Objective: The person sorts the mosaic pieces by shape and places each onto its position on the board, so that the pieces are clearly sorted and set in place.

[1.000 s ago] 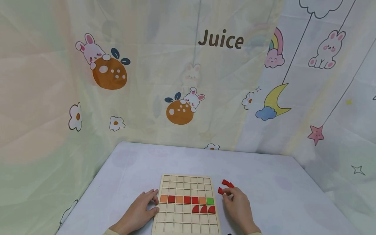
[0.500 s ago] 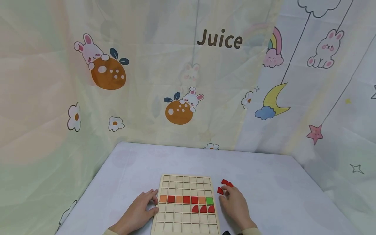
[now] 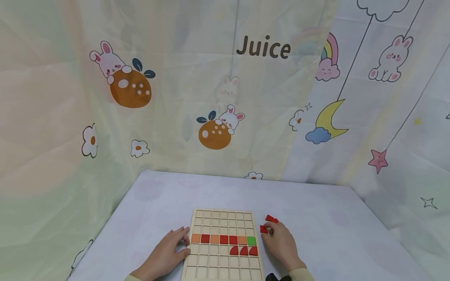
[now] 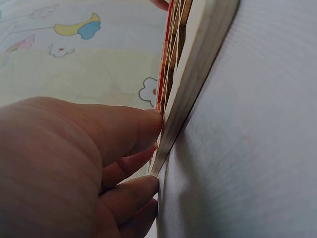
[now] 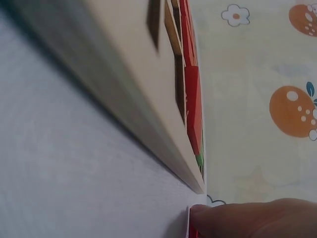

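A wooden grid board [image 3: 205, 260] lies flat on the table. Fingertips and thumb of my left hand [image 3: 165, 251] rest against its left side edge, as the left wrist view also shows. Right of the board, my right hand [image 3: 282, 244] pinches a small red piece [image 3: 263, 229] between thumb and index finger, low over the cloth. In the right wrist view the thumb [image 5: 247, 218] presses on that red piece [image 5: 193, 228], mostly cut off by the frame. More loose red pieces [image 3: 269, 217] lie just beyond the fingers, partly covered by the hand.
Across the board runs a row of orange, red and green square tiles [image 3: 223, 239]. Red quarter-circle pieces [image 3: 243, 251] fill three cells below its right end. A pale cloth [image 3: 316, 210] covers the table; a printed curtain [image 3: 175, 117] hangs behind.
My right hand has moved slightly left, and its thumb and index finger have closed on the nearest red piece, which has turned a little. The left hand and board stay put.
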{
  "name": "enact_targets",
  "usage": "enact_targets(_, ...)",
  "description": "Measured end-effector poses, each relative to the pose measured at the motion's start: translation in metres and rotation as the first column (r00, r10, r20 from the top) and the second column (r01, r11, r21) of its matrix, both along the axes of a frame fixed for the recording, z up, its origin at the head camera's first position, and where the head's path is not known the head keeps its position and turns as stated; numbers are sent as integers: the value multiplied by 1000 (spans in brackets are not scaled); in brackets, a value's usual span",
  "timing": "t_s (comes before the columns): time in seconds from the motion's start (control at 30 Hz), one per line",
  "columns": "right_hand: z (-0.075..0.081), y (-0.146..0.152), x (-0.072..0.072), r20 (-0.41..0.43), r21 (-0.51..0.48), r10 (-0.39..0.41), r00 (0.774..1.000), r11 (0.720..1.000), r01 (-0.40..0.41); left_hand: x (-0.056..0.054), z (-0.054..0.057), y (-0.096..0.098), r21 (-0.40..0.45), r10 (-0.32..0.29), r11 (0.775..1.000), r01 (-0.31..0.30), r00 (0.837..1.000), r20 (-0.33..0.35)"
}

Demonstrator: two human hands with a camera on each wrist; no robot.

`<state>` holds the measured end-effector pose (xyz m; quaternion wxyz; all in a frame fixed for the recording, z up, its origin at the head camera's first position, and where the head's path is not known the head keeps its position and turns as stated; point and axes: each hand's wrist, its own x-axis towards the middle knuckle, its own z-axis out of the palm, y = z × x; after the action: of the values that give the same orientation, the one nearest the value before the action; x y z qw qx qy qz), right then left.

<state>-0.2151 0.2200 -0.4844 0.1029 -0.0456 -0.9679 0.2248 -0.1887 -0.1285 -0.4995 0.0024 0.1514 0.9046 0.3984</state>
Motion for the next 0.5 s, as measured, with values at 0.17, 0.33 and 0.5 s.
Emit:
enact_targets(0.17,0,1,0,19,-9,-1,1000,1000,1,1,1,0,1,-8,1000,8,1000,-5)
enact_targets(0.33,1,0,1,26,-5,7,1000,1000,-7,1,2,1,4,-6,1000,6,1000,3)
enact_targets(0.5,0,1,3,29,-8,-3,1000,1000,3,1,2,1,6,-10,1000,10,1000,5)
